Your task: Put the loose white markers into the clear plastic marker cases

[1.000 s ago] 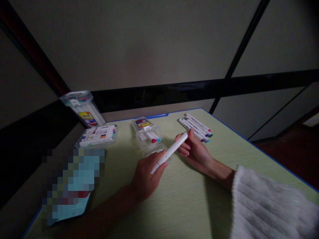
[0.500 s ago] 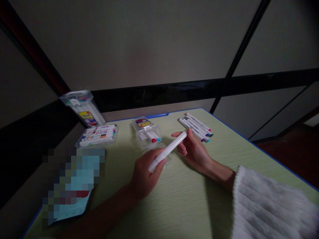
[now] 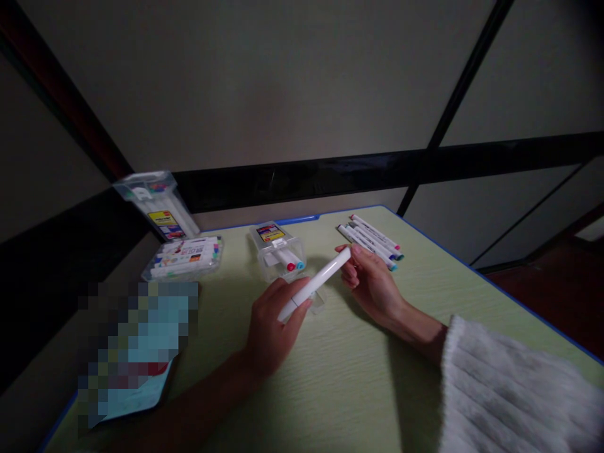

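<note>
A white marker pen [image 3: 315, 284] is held between both hands above the pale green desk [image 3: 358, 377]. My left hand [image 3: 271, 324] is closed round its lower end, thumb on top. My right hand [image 3: 372, 283] pinches the upper end with its fingertips. Just behind the marker stands a small clear plastic case [image 3: 278, 251] with two markers inside, red and blue tips showing. A clear lid [image 3: 317, 297] lies on the desk under the marker, mostly hidden.
Several loose markers [image 3: 372, 242] lie in a row at the far right of the desk. A flat clear box of markers [image 3: 186, 258] and a taller marker case [image 3: 158, 204] sit at the far left. A blurred, pixelated object [image 3: 134, 352] lies near the left edge.
Both hands have shifted the marker slightly up and away from me. My left hand's grip has slid nearer the marker's lower end.
</note>
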Demonstrator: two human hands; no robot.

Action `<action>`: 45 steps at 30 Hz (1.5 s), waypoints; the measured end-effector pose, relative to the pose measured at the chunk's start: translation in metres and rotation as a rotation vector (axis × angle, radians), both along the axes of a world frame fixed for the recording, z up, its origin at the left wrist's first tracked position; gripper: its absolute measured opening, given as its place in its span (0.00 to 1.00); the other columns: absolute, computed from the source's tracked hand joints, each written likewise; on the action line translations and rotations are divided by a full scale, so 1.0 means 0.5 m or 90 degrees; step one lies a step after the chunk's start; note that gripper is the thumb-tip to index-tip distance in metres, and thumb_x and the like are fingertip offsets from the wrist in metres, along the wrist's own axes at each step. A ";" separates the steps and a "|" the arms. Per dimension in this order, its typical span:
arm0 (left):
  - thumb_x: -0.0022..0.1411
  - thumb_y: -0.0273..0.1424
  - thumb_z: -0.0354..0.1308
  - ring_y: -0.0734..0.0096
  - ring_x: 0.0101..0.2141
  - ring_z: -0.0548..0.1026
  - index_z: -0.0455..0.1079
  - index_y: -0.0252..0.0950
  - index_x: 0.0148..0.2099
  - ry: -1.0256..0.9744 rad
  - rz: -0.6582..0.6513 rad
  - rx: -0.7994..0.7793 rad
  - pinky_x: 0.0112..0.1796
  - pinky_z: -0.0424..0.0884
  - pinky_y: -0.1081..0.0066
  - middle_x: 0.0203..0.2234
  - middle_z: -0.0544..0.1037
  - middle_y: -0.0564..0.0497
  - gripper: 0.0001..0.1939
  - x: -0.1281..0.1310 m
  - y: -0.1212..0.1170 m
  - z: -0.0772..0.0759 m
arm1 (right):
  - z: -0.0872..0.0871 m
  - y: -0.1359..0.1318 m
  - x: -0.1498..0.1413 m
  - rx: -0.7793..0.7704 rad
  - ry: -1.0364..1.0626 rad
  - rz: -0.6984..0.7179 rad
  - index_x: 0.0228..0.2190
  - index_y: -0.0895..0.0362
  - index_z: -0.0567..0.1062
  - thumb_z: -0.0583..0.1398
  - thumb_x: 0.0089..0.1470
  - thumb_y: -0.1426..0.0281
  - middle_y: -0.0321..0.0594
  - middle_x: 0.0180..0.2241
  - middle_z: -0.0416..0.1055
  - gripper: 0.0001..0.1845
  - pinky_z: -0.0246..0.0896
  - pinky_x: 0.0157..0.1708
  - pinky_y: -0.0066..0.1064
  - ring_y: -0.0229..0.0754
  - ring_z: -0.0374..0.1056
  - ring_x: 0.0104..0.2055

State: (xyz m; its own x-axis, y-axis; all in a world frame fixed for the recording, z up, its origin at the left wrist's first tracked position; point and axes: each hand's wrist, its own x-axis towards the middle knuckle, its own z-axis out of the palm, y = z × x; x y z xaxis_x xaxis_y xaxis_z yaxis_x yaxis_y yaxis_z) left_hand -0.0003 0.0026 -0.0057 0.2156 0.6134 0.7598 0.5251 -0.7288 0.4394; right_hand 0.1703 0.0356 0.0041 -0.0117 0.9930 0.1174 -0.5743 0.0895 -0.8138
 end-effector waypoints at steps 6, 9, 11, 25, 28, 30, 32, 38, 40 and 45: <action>0.54 0.23 0.57 0.74 0.27 0.73 0.72 0.33 0.41 -0.015 0.005 -0.003 0.30 0.72 0.75 0.27 0.74 0.51 0.10 0.000 0.001 -0.002 | -0.003 0.002 0.001 0.007 -0.001 -0.003 0.27 0.59 0.76 0.61 0.46 0.64 0.27 0.11 0.56 0.10 0.40 0.14 0.22 0.27 0.46 0.14; 0.54 0.24 0.57 0.74 0.27 0.73 0.72 0.34 0.41 -0.016 0.006 -0.010 0.29 0.72 0.75 0.27 0.74 0.51 0.10 0.000 -0.001 0.000 | -0.003 0.002 0.000 0.010 -0.013 -0.011 0.27 0.59 0.76 0.61 0.47 0.62 0.27 0.11 0.56 0.12 0.40 0.13 0.22 0.28 0.46 0.14; 0.54 0.24 0.57 0.74 0.27 0.73 0.72 0.34 0.41 -0.015 0.006 -0.018 0.30 0.72 0.74 0.28 0.75 0.51 0.10 0.000 -0.002 0.002 | -0.001 0.000 -0.002 0.007 -0.021 -0.008 0.26 0.59 0.76 0.61 0.46 0.61 0.27 0.11 0.57 0.13 0.39 0.13 0.23 0.28 0.46 0.14; 0.55 0.28 0.57 0.69 0.32 0.77 0.70 0.33 0.46 0.017 -0.009 -0.086 0.35 0.73 0.72 0.32 0.79 0.47 0.14 0.000 -0.005 0.003 | 0.000 -0.005 -0.004 0.026 -0.081 0.008 0.23 0.59 0.75 0.62 0.43 0.56 0.29 0.13 0.59 0.17 0.39 0.14 0.23 0.28 0.48 0.14; 0.58 0.28 0.54 0.70 0.31 0.77 0.71 0.31 0.43 0.007 -0.016 -0.087 0.33 0.73 0.73 0.31 0.79 0.46 0.12 -0.001 -0.005 0.004 | -0.002 -0.005 -0.003 0.039 -0.082 0.017 0.24 0.59 0.75 0.61 0.45 0.57 0.30 0.13 0.59 0.17 0.39 0.14 0.23 0.28 0.48 0.14; 0.59 0.27 0.52 0.70 0.31 0.76 0.72 0.31 0.42 0.004 -0.018 -0.087 0.33 0.72 0.73 0.30 0.79 0.46 0.11 -0.001 -0.004 0.005 | -0.002 -0.006 -0.003 0.040 -0.083 0.022 0.25 0.59 0.75 0.60 0.47 0.58 0.30 0.13 0.59 0.16 0.39 0.14 0.24 0.28 0.48 0.14; 0.59 0.28 0.52 0.71 0.29 0.76 0.73 0.32 0.40 0.006 -0.018 -0.091 0.31 0.72 0.73 0.28 0.78 0.48 0.10 -0.001 -0.004 0.007 | -0.001 -0.007 -0.004 0.031 -0.081 0.028 0.25 0.59 0.76 0.60 0.47 0.58 0.30 0.13 0.59 0.16 0.39 0.14 0.24 0.28 0.47 0.14; 0.59 0.28 0.52 0.72 0.27 0.74 0.72 0.33 0.39 0.007 -0.016 -0.089 0.30 0.71 0.74 0.26 0.76 0.50 0.09 0.000 -0.004 0.009 | 0.004 -0.010 -0.007 0.001 -0.069 0.064 0.25 0.59 0.76 0.61 0.45 0.56 0.29 0.13 0.57 0.18 0.36 0.14 0.24 0.28 0.46 0.14; 0.59 0.28 0.51 0.72 0.27 0.74 0.72 0.33 0.39 0.008 -0.019 -0.087 0.30 0.70 0.74 0.26 0.76 0.50 0.09 0.000 -0.005 0.010 | 0.005 -0.011 -0.008 -0.003 -0.074 0.071 0.25 0.59 0.76 0.60 0.46 0.55 0.29 0.13 0.57 0.19 0.36 0.14 0.25 0.28 0.45 0.14; 0.60 0.27 0.51 0.72 0.28 0.74 0.71 0.32 0.38 0.018 -0.018 -0.069 0.30 0.70 0.74 0.26 0.76 0.50 0.09 -0.001 -0.005 0.008 | 0.007 -0.012 -0.007 -0.003 -0.085 0.081 0.23 0.60 0.75 0.59 0.46 0.53 0.30 0.13 0.57 0.21 0.34 0.14 0.25 0.27 0.45 0.14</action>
